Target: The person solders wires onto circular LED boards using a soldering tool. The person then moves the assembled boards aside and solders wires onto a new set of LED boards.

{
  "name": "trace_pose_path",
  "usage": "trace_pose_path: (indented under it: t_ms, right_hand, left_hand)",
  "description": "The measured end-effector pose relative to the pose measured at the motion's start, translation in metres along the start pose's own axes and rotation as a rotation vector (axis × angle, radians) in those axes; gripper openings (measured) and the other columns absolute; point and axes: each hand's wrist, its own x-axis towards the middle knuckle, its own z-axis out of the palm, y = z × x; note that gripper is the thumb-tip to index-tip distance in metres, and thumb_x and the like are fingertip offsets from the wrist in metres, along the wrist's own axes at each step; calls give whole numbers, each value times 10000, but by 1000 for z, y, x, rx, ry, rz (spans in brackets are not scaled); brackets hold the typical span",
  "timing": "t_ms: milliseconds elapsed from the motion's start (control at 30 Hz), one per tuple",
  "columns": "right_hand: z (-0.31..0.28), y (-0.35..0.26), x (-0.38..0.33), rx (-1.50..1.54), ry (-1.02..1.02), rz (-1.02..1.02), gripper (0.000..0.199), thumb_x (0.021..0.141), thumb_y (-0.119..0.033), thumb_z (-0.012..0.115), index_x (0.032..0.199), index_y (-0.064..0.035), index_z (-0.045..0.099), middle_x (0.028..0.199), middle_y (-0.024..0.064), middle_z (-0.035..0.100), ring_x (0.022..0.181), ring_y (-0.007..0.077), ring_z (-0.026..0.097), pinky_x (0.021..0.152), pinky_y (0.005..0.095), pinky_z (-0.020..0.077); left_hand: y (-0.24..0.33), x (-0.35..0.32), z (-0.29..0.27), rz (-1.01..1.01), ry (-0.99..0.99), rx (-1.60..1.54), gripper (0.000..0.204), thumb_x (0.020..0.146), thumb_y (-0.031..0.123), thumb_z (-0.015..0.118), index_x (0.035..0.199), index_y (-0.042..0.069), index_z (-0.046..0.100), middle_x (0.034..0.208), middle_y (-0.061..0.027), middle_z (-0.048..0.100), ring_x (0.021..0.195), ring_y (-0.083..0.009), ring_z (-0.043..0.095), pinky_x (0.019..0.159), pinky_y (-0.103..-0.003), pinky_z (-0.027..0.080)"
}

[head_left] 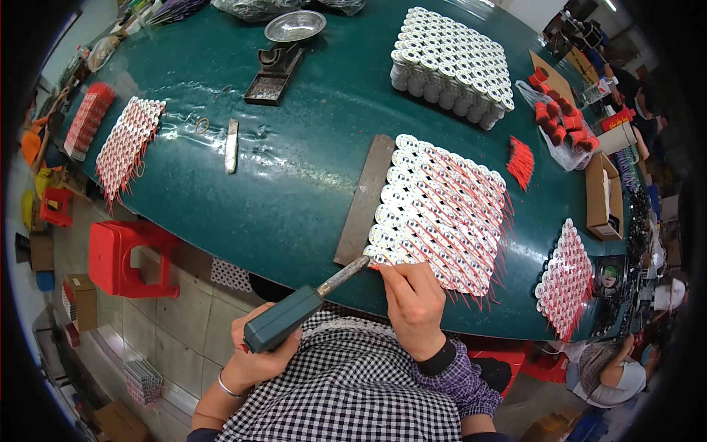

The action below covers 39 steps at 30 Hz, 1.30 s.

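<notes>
Your sheet of white discs [434, 210] lies near, right of ctr on the green table [294, 199]. Red wires [462, 234] cross most of it; prob. nearly done, near-left corner in hand, can't tell if every joint's made. R hand [416, 306] pinches tight there, apparently on a wire end; L hand [258, 357] wraps the soldering iron [287, 317]. Far right, a disc stack [451, 66] looks unwired.

- I see a white-disc panel [401, 195] lying flat, strewn with red wires [471, 221].
- I see a green-handled soldering iron [302, 307], tilted, tip at the panel's near-left corner.
</notes>
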Motion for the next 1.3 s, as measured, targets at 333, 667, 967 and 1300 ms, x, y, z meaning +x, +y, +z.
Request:
trace_pose_path:
  t_ms: [333,667,967,1300]
  right_hand:
    - [2,1,-4,-38,-13,-17,263,760,63,718,1020,29,709,836,89,580,737,235,584,614,340,486]
    - [2,-5,-2,-35,-8,26,220,776,90,745,982,26,700,795,92,572,725,250,593,615,363,483]
    - [0,-4,-4,-55,-30,11,258,772,66,705,1025,18,698,827,91,554,746,246,573,634,359,483]
    - [-4,3,15,-68,44,-34,270,765,42,742,1029,-4,704,887,92,650,755,246,600,651,358,488]
  left_hand:
    - [5,1,0,-38,-3,-72,208,772,-18,750,972,-39,697,858,-74,680,687,-125,627,592,-250,493]
    - [-3,-7,3,-21,30,-64,201,770,-1,756,964,-28,711,833,-81,691,663,-140,648,585,-256,511]
    - [-7,-9,6,58,96,-57,181,772,40,766,942,-10,726,805,-86,702,616,-160,653,557,-270,516]
    - [-18,-1,16,204,194,-8,203,758,32,776,943,-34,722,810,-105,709,602,-176,651,547,-274,519]
